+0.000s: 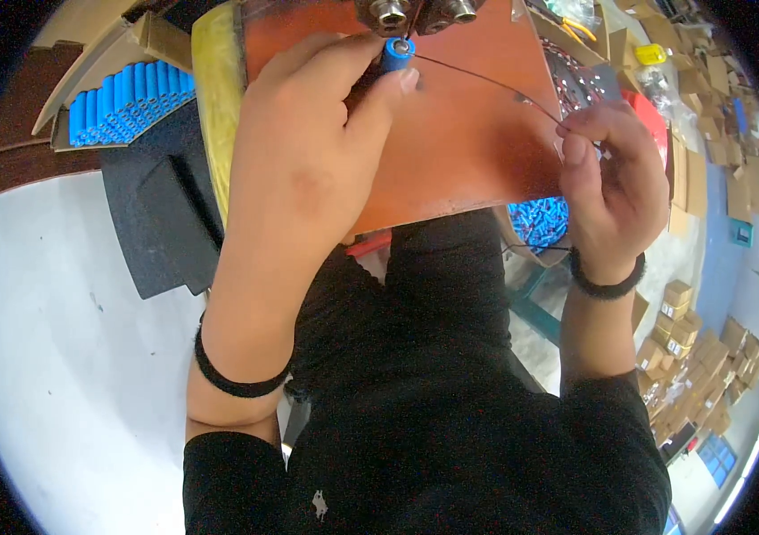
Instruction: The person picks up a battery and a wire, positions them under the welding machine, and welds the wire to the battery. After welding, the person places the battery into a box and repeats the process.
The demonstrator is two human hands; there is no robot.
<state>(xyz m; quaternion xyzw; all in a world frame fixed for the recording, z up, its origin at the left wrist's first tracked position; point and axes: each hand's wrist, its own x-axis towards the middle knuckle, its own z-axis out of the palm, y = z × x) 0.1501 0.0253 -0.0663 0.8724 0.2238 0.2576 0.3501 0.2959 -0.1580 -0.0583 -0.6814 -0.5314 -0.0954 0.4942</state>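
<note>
At the top middle, my left hand point(308, 134) pinches a blue cylindrical battery cell point(394, 61) between thumb and fingers. The cell stands upright with its ringed end up, right under the metal machine head point(419, 12) with its two bolts. A thin dark wire point(495, 83) runs from the cell's top end across to the right. Its other part is pinched between thumb and forefinger of my right hand point(615, 183), which hovers at the board's right edge. Just where the wire meets the cell is too small to make out.
An orange-brown work board point(468, 143) lies beneath both hands, with a yellow wrapped edge point(216, 107) at left. Farther left, a cardboard box point(63, 134) holds rows of blue cells. A bin point(550, 259) of small blue pieces sits below the board's right side. Cartons point(687, 357) fill the right.
</note>
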